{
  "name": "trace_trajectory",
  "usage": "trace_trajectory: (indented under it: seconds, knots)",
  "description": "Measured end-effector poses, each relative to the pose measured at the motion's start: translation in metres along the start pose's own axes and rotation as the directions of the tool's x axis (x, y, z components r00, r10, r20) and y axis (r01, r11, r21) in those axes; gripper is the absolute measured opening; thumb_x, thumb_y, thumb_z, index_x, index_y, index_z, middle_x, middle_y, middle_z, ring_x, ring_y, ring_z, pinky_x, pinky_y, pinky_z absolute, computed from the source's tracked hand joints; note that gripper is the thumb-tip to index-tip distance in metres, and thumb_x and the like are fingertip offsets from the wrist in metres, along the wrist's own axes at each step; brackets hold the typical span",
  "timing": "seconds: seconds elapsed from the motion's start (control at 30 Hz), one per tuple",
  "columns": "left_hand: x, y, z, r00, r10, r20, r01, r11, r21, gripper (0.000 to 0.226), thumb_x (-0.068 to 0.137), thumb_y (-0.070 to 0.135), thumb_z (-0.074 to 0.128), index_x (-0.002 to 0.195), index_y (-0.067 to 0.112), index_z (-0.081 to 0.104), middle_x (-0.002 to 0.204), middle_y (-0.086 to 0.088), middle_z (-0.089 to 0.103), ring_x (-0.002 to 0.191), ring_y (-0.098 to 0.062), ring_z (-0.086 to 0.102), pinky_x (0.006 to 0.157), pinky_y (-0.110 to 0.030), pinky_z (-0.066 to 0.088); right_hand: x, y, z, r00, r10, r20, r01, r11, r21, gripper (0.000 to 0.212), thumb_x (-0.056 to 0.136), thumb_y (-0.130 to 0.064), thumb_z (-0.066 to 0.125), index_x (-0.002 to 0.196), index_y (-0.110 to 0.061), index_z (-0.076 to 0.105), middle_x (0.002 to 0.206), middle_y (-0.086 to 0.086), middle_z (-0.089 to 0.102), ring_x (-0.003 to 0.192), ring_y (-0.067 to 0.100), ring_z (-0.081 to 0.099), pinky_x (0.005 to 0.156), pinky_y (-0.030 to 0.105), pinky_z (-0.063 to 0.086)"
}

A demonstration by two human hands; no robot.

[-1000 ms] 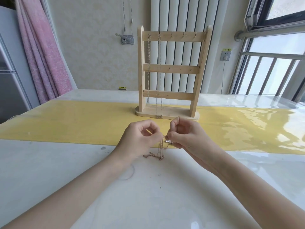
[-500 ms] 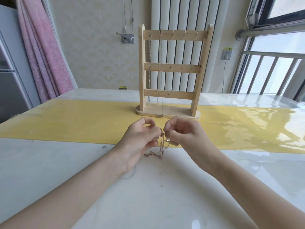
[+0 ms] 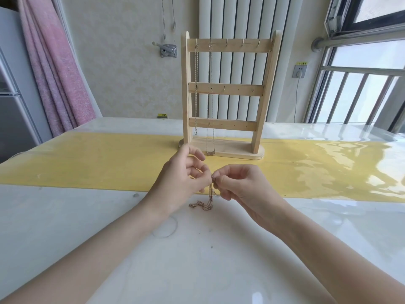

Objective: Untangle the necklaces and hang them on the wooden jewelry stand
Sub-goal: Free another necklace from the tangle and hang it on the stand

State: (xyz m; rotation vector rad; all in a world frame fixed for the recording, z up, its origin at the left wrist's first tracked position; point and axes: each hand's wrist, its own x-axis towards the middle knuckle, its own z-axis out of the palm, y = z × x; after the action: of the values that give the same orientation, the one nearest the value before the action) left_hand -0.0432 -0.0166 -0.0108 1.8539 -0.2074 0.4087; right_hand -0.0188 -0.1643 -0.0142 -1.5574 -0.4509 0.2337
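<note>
Both the left hand (image 3: 182, 183) and right hand (image 3: 238, 187) are pinching the rose-gold chain (image 3: 206, 201) above the table (image 3: 65, 216), apparently teasing its tangle apart before hanging it on the wooden jewelry stand (image 3: 228, 93).

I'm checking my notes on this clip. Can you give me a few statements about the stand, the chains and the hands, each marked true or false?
1. Two chains hang on the stand. True.
2. They hang from the middle bar. False: from the top bar's hooks.
3. Both hands pinch the tangled chain. True: left hand, right hand.
4. The tangled chain is lifted fully off the table. False: its lower end lies on the table.
</note>
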Motion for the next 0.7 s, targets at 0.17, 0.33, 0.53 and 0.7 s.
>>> trace_trajectory:
  seconds: [0.17, 0.33, 0.53, 0.7]
  knots:
    - [-0.004, 0.004, -0.001, 0.992, 0.108, 0.066, -0.122, 0.955, 0.272, 0.022, 0.079, 0.009, 0.061, 0.076, 0.031, 0.055, 0.071, 0.009, 0.058, 0.059, -0.007, 0.055, 0.063, -0.028, 0.051, -0.001, 0.002, 0.002, 0.995, 0.057, 0.077, -0.057, 0.998, -0.012, 0.039, 0.082, 0.005, 0.050, 0.046, -0.012, 0.054, 0.053, 0.002, 0.047, 0.054, 0.014, 0.038, 0.048, 0.021, 0.034]
    - [-0.005, 0.007, 0.000, 0.997, 0.015, 0.075, -0.027, 0.986, 0.164, 0.016, 0.084, 0.005, 0.056, 0.078, 0.019, 0.062, 0.066, 0.005, 0.060, 0.056, -0.010, 0.062, 0.064, -0.029, 0.056, -0.001, 0.001, 0.002, 0.993, 0.027, 0.117, -0.029, 0.999, 0.022, 0.041, 0.085, 0.002, 0.050, 0.047, -0.012, 0.053, 0.054, 0.003, 0.046, 0.060, 0.017, 0.039, 0.048, 0.020, 0.033]
    - [-0.001, 0.011, 0.000, 0.929, -0.309, 0.202, 0.369, 0.805, -0.465, 0.013, 0.087, -0.001, 0.052, 0.084, 0.011, 0.053, 0.065, -0.004, 0.051, 0.054, -0.012, 0.051, 0.055, -0.020, 0.052, 0.000, -0.002, -0.001, 0.997, -0.049, 0.055, 0.049, 0.999, 0.002, 0.033, 0.087, 0.003, 0.050, 0.056, -0.009, 0.053, 0.055, 0.003, 0.046, 0.056, 0.014, 0.038, 0.049, 0.020, 0.031]
    - [-0.007, 0.005, 0.011, 0.904, -0.337, 0.262, 0.413, 0.845, -0.339, 0.013, 0.086, -0.006, 0.050, 0.088, 0.005, 0.055, 0.064, -0.008, 0.050, 0.047, -0.010, 0.046, 0.050, -0.018, 0.047, 0.002, 0.002, -0.003, 0.994, -0.050, -0.094, 0.052, 0.999, 0.012, 0.035, 0.080, 0.007, 0.047, 0.051, -0.013, 0.046, 0.056, 0.001, 0.039, 0.054, 0.013, 0.032, 0.052, 0.022, 0.028]
